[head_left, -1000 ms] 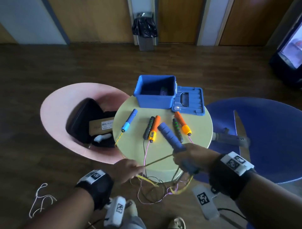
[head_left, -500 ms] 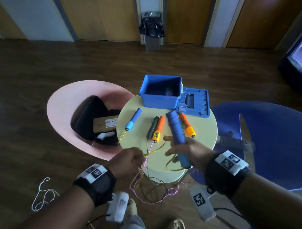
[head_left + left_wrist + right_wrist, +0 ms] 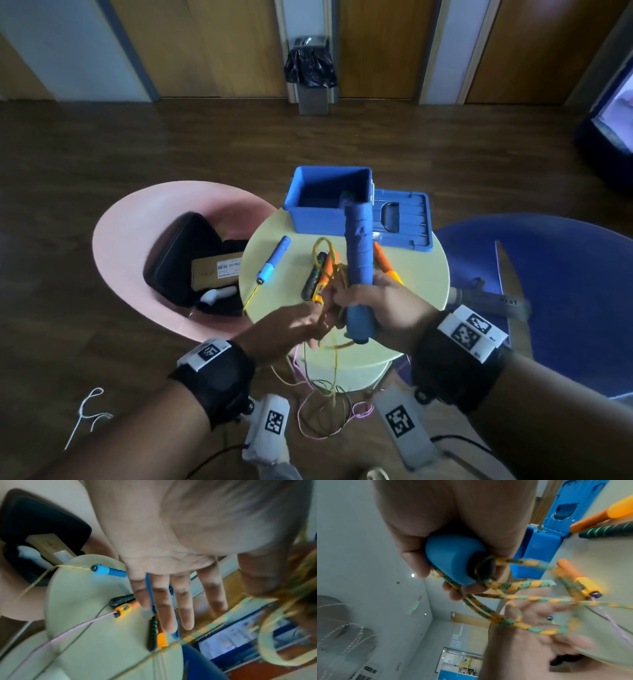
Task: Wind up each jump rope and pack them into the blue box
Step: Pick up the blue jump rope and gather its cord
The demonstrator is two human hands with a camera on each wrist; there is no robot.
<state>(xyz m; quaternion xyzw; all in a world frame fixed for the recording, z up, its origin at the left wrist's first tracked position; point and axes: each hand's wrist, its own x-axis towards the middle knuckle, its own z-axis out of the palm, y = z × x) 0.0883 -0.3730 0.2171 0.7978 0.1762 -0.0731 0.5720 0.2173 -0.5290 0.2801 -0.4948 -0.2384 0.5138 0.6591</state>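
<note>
My right hand (image 3: 346, 294) grips a thick blue rope handle (image 3: 358, 274) upright over the round yellow table (image 3: 421, 274); its lower end shows in the right wrist view (image 3: 453, 561). The yellow-green rope (image 3: 522, 599) comes out of that end in loops, and one loop (image 3: 323, 246) stands above the table. My left hand (image 3: 315, 315) is close beside the right, fingers straight and spread (image 3: 178, 609), with the rope running across it. The open blue box (image 3: 329, 202) stands at the table's far edge. The rope's second blue handle (image 3: 274, 260) lies on the left of the table.
The box lid (image 3: 404, 222) lies right of the box. Orange handles (image 3: 387, 263) and black-green handles (image 3: 313, 277) lie mid-table, their thin ropes tangled on the floor (image 3: 325, 411). A pink chair (image 3: 137, 233) holds a black case. A blue chair (image 3: 548, 274) stands at the right.
My right hand has swung the blue handle from lying slanted to upright and nearer the box. My left hand has come up to the right hand, bringing the rope into loops.
</note>
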